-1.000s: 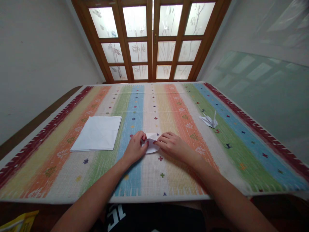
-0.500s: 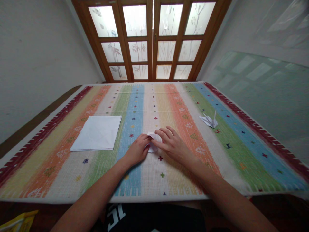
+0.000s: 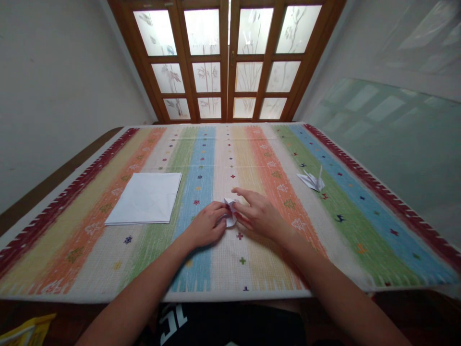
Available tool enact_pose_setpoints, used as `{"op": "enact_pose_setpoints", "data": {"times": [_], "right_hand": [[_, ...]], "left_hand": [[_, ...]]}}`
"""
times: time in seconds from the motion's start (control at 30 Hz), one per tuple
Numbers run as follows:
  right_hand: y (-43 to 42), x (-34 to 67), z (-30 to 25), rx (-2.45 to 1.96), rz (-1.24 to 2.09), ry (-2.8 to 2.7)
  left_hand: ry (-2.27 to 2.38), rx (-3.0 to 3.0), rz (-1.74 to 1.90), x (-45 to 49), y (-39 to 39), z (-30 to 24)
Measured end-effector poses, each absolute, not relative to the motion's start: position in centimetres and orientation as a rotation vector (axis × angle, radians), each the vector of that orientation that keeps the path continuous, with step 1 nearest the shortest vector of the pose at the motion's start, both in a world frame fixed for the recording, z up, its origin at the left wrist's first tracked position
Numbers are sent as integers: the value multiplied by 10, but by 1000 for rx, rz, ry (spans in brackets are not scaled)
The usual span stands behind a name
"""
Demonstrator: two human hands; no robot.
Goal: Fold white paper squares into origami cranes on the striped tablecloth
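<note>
A small folded piece of white paper (image 3: 230, 218) is between my two hands, just above the middle of the striped tablecloth. My left hand (image 3: 208, 224) pinches its left side, thumb below and fingers curled over. On the paper's right side, my right hand (image 3: 257, 214) grips with the lower fingers while the index finger points out above. The fingers partly cover the paper, so its exact folds are hidden. To the left lies a neat stack of white square paper (image 3: 144, 199). A folded white paper crane (image 3: 312, 180) rests on the green stripe to the right.
The striped tablecloth (image 3: 252, 274) covers the whole table, with its front edge close to my body. A wooden door with glass panes (image 3: 226, 62) stands behind the far edge. A yellow item (image 3: 32, 330) shows at the lower left, below the table.
My right hand's fingers have shifted from spreading over the top to gripping the paper's right side. The paper has turned slightly and stands more upright. My left hand has moved slightly right.
</note>
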State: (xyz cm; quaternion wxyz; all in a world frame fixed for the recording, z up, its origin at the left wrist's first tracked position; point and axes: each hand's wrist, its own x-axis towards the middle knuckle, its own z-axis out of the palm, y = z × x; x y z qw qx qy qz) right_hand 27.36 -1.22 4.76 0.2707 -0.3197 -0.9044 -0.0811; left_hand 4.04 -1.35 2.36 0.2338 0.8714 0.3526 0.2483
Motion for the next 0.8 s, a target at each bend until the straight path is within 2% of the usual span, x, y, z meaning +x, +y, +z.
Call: {"op": "enact_pose_setpoints", "data": {"times": [0.47, 0.8], "right_hand": [[-6, 272, 30, -925, 90, -2314], [-6, 268, 29, -1021, 540, -2135]], "left_hand": [[1043, 2321, 753, 44, -14, 25], [1168, 2224, 775, 44, -12, 16]]}}
